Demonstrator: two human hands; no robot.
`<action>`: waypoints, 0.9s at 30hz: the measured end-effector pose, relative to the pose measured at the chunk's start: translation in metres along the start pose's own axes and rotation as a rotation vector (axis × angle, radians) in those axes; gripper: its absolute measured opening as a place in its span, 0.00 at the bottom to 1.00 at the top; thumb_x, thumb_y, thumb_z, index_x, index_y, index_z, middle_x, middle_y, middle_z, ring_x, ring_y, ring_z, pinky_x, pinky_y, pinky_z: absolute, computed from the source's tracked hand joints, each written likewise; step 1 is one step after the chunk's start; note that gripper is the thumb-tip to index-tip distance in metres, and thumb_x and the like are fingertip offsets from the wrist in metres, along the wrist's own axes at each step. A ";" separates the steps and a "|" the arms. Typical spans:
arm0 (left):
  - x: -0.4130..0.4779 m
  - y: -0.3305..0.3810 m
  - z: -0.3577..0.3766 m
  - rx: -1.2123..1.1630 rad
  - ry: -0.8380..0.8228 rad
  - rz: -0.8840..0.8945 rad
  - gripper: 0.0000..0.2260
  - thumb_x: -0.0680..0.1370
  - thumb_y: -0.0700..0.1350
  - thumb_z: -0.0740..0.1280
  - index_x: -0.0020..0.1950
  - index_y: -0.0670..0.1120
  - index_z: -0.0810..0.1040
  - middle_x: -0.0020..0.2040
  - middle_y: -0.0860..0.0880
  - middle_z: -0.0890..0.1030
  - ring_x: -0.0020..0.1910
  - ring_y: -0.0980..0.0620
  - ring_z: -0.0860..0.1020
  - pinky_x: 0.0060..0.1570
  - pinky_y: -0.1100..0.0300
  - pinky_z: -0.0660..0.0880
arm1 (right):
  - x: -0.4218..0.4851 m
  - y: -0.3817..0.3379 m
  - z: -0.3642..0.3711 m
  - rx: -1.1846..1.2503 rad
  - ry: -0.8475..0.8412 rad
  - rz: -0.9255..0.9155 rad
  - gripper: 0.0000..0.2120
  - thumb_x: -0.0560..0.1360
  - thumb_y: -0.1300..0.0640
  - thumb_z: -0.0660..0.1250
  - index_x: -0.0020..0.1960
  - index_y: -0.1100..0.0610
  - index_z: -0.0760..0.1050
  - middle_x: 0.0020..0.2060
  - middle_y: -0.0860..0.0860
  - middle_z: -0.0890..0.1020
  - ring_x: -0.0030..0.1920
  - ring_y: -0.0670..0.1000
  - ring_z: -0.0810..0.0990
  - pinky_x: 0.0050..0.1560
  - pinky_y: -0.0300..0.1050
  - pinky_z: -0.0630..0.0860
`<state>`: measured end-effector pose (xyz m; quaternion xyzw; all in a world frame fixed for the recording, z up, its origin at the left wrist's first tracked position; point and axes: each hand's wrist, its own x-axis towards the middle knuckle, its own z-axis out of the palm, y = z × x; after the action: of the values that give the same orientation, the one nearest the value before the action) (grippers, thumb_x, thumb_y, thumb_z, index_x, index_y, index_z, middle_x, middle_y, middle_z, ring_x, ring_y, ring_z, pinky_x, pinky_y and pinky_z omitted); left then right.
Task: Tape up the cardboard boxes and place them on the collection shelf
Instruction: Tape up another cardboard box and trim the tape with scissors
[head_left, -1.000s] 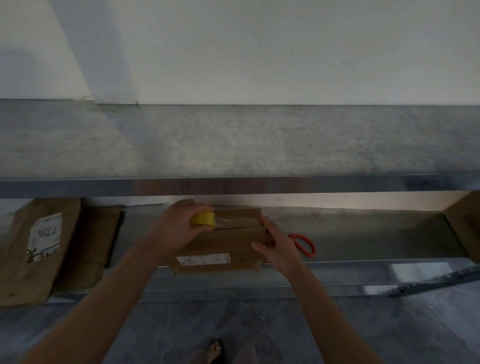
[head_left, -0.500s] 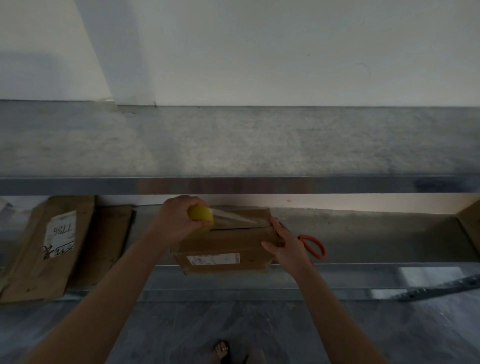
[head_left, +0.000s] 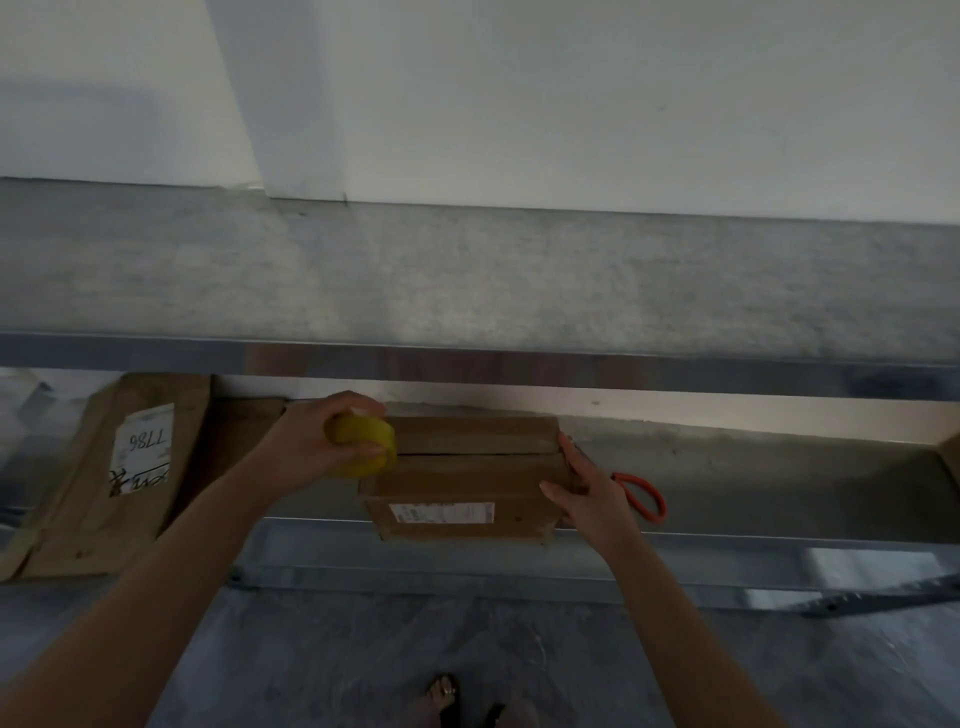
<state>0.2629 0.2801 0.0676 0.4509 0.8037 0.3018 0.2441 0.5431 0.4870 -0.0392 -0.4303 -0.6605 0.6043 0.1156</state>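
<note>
1. Head view, the task's thing: the cardboard box (head_left: 467, 478) sat on the lower shelf (head_left: 779, 467), at its near edge and slightly overhanging it. Its top flaps were folded shut, with the seam running left to right. A white label (head_left: 441, 512) showed on its near face.
2. Head view, the hands: the left hand (head_left: 311, 447) gripped a yellow tape roll (head_left: 363, 449), fingers curled round it, at the box's top left edge. The right hand (head_left: 587, 493) lay flat and uncurled against the box's right end, thumb on the top, bracing it.
3. Whether any tape already lay along the seam could not be told in the dim, blurred picture.
4. Handling, as a judgement: the box looked small and light, with stiff walls but flaps that would give under a hard press. Plain cardboard is not slippery. It should be held at the two ends or from beneath, not by the flaps.
5. The overhang meant a strong pull on the tape could drag the box off the shelf, so the bracing hand mattered.
6. Head view, the rest: orange-handled scissors (head_left: 644, 499) lay on the shelf just right of the right hand. Flattened cardboard (head_left: 78, 493) with a handwritten label leaned at the far left. An upper shelf (head_left: 519, 275) ran above, against a pale wall.
</note>
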 end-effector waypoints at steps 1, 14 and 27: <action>-0.002 -0.003 -0.001 -0.064 -0.011 -0.019 0.17 0.66 0.56 0.76 0.53 0.63 0.78 0.52 0.61 0.80 0.51 0.61 0.78 0.49 0.63 0.75 | 0.001 0.000 0.000 0.006 -0.007 0.001 0.35 0.73 0.56 0.74 0.61 0.20 0.63 0.58 0.40 0.78 0.60 0.49 0.79 0.60 0.56 0.79; -0.008 -0.041 -0.015 -0.069 -0.122 -0.150 0.13 0.72 0.50 0.75 0.53 0.58 0.77 0.53 0.55 0.79 0.51 0.54 0.78 0.49 0.55 0.78 | 0.000 -0.004 0.003 0.108 0.008 0.025 0.34 0.74 0.63 0.72 0.69 0.36 0.64 0.56 0.41 0.78 0.58 0.50 0.80 0.62 0.57 0.77; -0.002 -0.080 -0.004 0.448 -0.002 -0.057 0.15 0.72 0.54 0.73 0.57 0.54 0.79 0.55 0.52 0.80 0.56 0.50 0.75 0.54 0.58 0.69 | 0.004 0.000 0.004 0.127 -0.002 0.047 0.35 0.72 0.61 0.74 0.66 0.30 0.66 0.65 0.49 0.77 0.60 0.53 0.80 0.59 0.60 0.78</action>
<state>0.2146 0.2446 0.0139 0.4713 0.8628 0.1086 0.1471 0.5378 0.4867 -0.0419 -0.4368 -0.6107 0.6480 0.1277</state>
